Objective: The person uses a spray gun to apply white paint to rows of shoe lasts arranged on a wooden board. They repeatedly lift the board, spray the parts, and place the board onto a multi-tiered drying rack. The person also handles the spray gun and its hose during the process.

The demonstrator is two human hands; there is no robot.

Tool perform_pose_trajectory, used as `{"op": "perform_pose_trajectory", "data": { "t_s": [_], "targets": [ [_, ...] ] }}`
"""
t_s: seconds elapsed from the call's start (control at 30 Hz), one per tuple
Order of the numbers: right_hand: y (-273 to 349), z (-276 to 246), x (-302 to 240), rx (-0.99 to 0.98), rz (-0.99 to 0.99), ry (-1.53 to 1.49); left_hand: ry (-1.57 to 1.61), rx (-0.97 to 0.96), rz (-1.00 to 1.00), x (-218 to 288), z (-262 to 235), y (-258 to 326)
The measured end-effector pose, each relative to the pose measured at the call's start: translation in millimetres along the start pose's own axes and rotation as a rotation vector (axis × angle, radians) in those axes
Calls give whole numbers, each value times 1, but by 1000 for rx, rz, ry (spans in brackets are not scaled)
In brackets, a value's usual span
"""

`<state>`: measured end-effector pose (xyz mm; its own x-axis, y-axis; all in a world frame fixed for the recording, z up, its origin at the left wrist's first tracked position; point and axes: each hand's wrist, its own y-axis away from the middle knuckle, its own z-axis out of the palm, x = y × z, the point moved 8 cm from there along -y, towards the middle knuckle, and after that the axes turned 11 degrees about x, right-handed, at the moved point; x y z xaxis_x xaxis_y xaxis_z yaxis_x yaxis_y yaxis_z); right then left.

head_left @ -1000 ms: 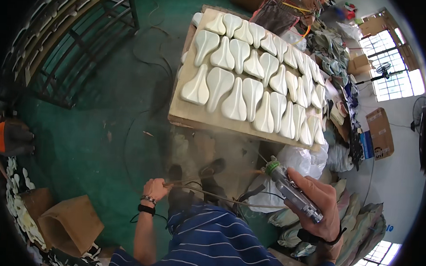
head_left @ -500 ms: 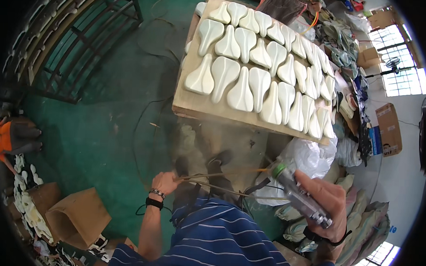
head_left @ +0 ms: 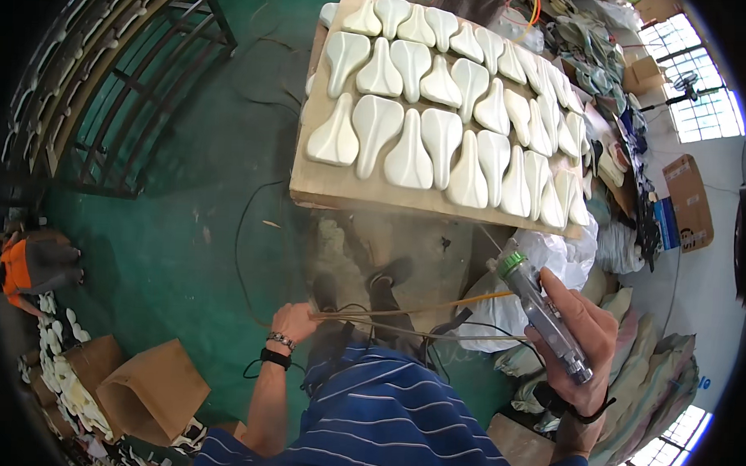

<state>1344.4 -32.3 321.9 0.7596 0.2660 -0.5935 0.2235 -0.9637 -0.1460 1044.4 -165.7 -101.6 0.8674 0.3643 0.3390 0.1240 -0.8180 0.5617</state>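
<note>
My right hand point(head_left: 589, 346), at the right, is wrapped round a grey, see-through spray gun point(head_left: 548, 315) with a green ring near its front end. The gun tilts toward the near edge of a board point(head_left: 341, 192), apart from it. Bicycle saddle shapes point(head_left: 408, 156), off-white and smooth, lie there in rows. Thin hoses point(head_left: 391, 312) stretch between the gun's side and my left hand point(head_left: 293, 322), which is closed round them in front of my waist. A pale haze hangs below the board's near edge.
A dark metal rack point(head_left: 127, 85) stands at the far left. An open cardboard box point(head_left: 158, 390) sits at the lower left, with a person in orange point(head_left: 39, 264) beyond it. White plastic sheeting point(head_left: 565, 260) and stuffed sacks point(head_left: 652, 366) crowd the right. A cable point(head_left: 237, 236) trails over the green floor.
My right hand and the spray gun have moved a little right and away from me. My left hand keeps its hold on the hoses. The view has shifted slightly, with the board now farther left.
</note>
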Motion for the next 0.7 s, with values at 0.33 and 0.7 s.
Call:
{"op": "perform_pose_trajectory", "data": {
  "t_s": [0.33,0.7],
  "targets": [
    [19,-20,28,-194,-51,-24,-2,-13,46,38,-7,-4],
    [4,-16,26,-225,-82,11,17,-58,61,53,7,-12]
  ]
}}
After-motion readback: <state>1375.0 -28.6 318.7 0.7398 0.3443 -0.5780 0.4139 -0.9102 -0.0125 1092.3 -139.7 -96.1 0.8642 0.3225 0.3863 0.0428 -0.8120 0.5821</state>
